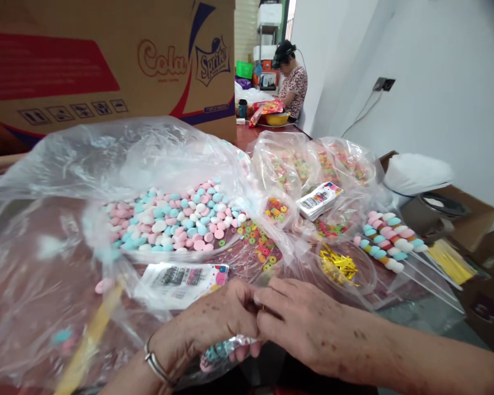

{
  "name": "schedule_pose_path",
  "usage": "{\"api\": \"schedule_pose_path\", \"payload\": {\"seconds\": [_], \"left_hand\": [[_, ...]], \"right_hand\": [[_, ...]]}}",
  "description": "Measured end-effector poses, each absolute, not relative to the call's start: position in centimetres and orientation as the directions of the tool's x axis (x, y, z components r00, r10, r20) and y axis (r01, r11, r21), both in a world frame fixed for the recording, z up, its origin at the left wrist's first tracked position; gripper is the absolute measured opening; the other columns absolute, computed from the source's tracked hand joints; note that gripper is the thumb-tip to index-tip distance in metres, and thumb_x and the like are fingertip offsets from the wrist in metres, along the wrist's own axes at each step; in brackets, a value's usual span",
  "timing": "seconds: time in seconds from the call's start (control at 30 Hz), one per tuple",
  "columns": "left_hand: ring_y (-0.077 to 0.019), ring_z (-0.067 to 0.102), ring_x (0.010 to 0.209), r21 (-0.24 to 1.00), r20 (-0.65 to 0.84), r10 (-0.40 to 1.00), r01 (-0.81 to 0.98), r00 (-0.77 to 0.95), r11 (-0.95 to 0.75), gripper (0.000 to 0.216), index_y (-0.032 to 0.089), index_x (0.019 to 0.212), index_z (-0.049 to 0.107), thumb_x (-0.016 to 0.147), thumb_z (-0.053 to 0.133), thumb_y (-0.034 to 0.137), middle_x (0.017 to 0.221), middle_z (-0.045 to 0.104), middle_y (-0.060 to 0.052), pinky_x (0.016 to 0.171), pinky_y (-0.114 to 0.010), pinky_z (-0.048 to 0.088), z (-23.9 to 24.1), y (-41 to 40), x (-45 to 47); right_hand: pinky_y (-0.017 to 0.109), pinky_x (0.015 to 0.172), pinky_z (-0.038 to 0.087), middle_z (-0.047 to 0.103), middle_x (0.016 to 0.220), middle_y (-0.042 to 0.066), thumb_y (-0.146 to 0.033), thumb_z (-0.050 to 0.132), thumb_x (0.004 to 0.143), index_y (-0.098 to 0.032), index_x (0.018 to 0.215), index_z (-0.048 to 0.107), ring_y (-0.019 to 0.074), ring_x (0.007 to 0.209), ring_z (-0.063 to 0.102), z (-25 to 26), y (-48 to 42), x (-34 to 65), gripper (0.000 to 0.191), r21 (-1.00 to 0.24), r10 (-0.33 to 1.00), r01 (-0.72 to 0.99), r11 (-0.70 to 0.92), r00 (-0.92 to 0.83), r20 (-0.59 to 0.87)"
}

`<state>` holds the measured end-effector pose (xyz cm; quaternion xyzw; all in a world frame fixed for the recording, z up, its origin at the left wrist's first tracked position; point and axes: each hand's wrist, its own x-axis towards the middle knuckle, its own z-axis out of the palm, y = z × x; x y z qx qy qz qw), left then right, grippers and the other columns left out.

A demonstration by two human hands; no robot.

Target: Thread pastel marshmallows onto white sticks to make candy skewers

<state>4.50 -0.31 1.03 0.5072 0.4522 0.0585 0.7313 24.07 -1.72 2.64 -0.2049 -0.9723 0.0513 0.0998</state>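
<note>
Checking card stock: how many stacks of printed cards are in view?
2. A front stack just beyond the left hand; a rear stack farther right, beside the clear bags of colourful rings. Others may be hidden.

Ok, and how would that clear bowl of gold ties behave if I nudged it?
The clear bowl looks like see-through plastic, so it's probably light and easily pushed. The gold ties lie loosely heaped, so some might spill if it tipped.

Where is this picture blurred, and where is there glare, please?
Head view: pale glare streaks the clear plastic bag; head view: the white printed cards have smeared, unreadable black print; head view: the top right corner darkens.
</note>
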Motion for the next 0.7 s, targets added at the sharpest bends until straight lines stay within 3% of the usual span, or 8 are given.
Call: {"api": "schedule_pose_path", "payload": {"seconds": [0.17,0.33,0.5,0.6,0.67,0.7], "left_hand": [[-0.0107,0.05,0.037,0.764,-0.634,0.533,0.346,0.56,0.545,0.013,0.017,0.053,0.069,0.055,0.057,0.012,0.046,0.061,0.001,0.036,-0.019,0.037,1.0,-0.6,4.9],[-0.0102,0.049,0.037,0.766,-0.637,0.537,0.372,0.554,0.525,0.011,0.016,0.053,0.067,0.053,0.056,0.012,0.047,0.061,0.001,0.037,-0.019,0.039,1.0,-0.8,5.3],[-0.0121,0.048,0.038,0.749,-0.645,0.625,0.526,0.44,0.403,0.014,0.021,0.051,0.059,0.055,0.051,0.01,0.043,0.056,0.004,0.036,-0.02,0.035,2.2,-1.2,5.8],[-0.0149,0.05,0.042,0.852,-0.319,0.848,0.52,0.424,0.061,0.015,0.022,0.053,0.059,0.061,0.056,0.009,0.046,0.058,0.001,0.039,-0.023,0.036,1.8,-1.4,6.4],[-0.0181,0.055,0.051,0.844,-0.046,0.937,0.516,0.346,-0.149,0.015,0.022,0.062,0.063,0.068,0.058,0.01,0.057,0.065,-0.003,0.05,-0.028,0.044,0.9,-1.5,6.9],[-0.0204,0.057,0.057,0.827,0.017,0.954,0.532,0.299,-0.181,0.014,0.021,0.066,0.064,0.071,0.057,0.01,0.062,0.066,-0.005,0.057,-0.031,0.047,0.4,-1.5,7.1]], "right_hand": [[0.035,0.075,0.043,0.062,0.104,0.008,-0.014,0.056,0.086,-0.015,0.1,0.057,0.0206,0.088,0.049,1.8,-2.0,23.9,0.014,-0.231,0.436,0.397,0.888,-0.887,0.152],[0.034,0.078,0.043,0.062,0.103,0.005,-0.009,0.055,0.082,-0.015,0.099,0.056,0.02,0.088,0.05,1.4,-1.4,24.0,0.018,-0.251,0.408,0.376,0.892,-0.909,0.088],[0.035,0.07,0.042,0.061,0.093,0.005,-0.012,0.053,0.082,-0.017,0.093,0.054,0.0207,0.08,0.051,0.3,-1.7,23.6,0.012,-0.166,0.41,0.386,0.907,-0.901,0.144],[0.036,0.065,0.041,0.062,0.084,0.006,-0.006,0.046,0.08,-0.016,0.091,0.055,0.0218,0.074,0.051,-0.7,-2.0,22.7,0.017,-0.03,0.466,0.473,0.881,-0.854,0.231],[0.035,0.062,0.04,0.062,0.078,0.006,0.001,0.04,0.076,-0.016,0.089,0.056,0.0212,0.069,0.051,-1.5,-1.6,22.1,0.026,0.057,0.531,0.576,0.815,-0.783,0.324],[0.033,0.06,0.038,0.061,0.075,0.006,0.003,0.038,0.075,-0.016,0.086,0.056,0.0202,0.066,0.049,-1.8,-1.2,21.8,0.028,0.078,0.56,0.625,0.776,-0.742,0.368]]}}
